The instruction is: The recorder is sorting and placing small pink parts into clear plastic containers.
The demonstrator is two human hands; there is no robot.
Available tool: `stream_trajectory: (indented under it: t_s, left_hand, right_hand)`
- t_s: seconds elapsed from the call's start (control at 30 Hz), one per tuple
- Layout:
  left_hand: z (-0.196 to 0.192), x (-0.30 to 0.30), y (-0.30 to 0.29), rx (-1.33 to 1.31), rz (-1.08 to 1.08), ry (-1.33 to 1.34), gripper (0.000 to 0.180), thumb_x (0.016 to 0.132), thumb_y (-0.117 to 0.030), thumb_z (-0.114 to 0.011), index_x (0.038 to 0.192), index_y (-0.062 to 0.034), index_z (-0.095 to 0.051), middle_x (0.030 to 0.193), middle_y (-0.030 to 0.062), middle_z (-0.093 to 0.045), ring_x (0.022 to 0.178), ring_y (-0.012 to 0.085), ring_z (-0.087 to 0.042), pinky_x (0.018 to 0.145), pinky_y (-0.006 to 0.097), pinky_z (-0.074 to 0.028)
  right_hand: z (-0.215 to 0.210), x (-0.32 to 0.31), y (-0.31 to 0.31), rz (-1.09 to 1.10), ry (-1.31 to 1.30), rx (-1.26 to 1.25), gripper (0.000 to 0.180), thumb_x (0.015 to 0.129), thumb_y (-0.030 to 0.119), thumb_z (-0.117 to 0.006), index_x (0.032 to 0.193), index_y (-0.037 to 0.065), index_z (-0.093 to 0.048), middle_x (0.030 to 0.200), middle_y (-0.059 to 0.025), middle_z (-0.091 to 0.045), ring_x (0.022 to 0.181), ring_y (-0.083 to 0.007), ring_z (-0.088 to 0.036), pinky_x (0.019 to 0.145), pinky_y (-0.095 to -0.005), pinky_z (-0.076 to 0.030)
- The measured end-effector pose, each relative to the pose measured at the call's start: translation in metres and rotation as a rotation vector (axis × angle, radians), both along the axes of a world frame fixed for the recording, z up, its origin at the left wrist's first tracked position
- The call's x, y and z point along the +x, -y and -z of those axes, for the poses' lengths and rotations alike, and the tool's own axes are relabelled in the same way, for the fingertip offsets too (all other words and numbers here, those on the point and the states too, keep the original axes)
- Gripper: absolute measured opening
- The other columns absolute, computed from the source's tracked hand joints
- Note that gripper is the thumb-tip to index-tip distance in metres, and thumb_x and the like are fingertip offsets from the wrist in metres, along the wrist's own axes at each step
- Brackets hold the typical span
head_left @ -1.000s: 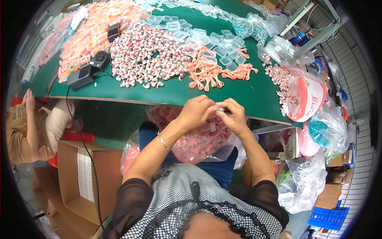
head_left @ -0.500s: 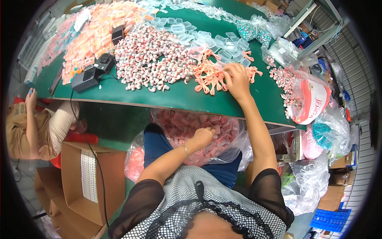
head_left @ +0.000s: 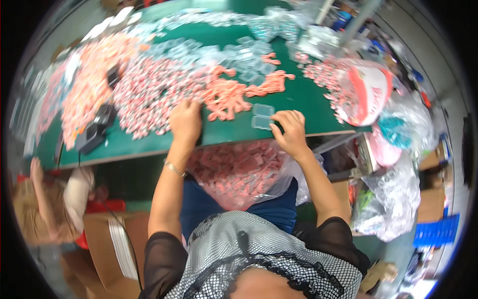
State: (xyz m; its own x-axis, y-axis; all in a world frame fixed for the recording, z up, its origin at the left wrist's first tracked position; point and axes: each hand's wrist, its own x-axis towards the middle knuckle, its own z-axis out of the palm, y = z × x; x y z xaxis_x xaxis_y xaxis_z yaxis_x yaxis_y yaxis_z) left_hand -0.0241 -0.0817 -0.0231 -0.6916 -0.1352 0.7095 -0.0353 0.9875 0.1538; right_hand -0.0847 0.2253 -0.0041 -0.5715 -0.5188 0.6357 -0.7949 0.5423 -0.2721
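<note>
Lower centre: clear plastic bag (head_left: pixel 244 172) of pink pieces in the lap, under the table edge. Half a sec ago the left hand was down in that bag; now both hands are up on the green table (head_left: pixel 229 132), so prob. fetching parts for another piece. Left hand (head_left: pixel 185 121) lies palm-down, fingers curled onto the orange clips (head_left: pixel 226 97), soft-looking and bendy. Right hand (head_left: pixel 290 128) pinches the edge of an open clear case (head_left: pixel 262 116), rigid, glossy, two-lobed. Further up: heap of red-white small items (head_left: pixel 149 94), more clear cases (head_left: pixel 239 57).
</note>
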Motion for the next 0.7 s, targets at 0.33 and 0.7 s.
stream_trajectory:
  t_s: [0.33,0.7]
  left_hand:
    - [-0.015,0.007,-0.013,0.061,0.015,0.059,0.005,0.087,-0.011,-0.065,0.09,-0.0079,-0.064,0.085,0.0105,-0.062,0.074,0.0312,-0.063,0.062,0.042,-0.049]
    - [-0.003,0.015,-0.025,0.521,0.221,0.052,0.005,0.086,-0.004,-0.066,0.091,-0.0018,-0.065,0.083,0.0136,-0.059,0.073,0.0303,-0.061,0.066,0.038,-0.048]
  right_hand:
    - [0.006,-0.136,-0.126,0.537,-0.095,0.031,0.021,0.079,0.009,-0.068,0.1,0.01,-0.068,0.099,-0.0121,-0.066,0.096,-0.0311,-0.063,0.084,-0.0453,-0.049]
    - [0.007,-0.246,-0.088,0.65,0.093,0.264,0.06,0.083,0.048,-0.066,0.134,0.019,-0.058,0.144,-0.0084,-0.049,0.133,-0.0304,-0.042,0.105,-0.0567,-0.033]
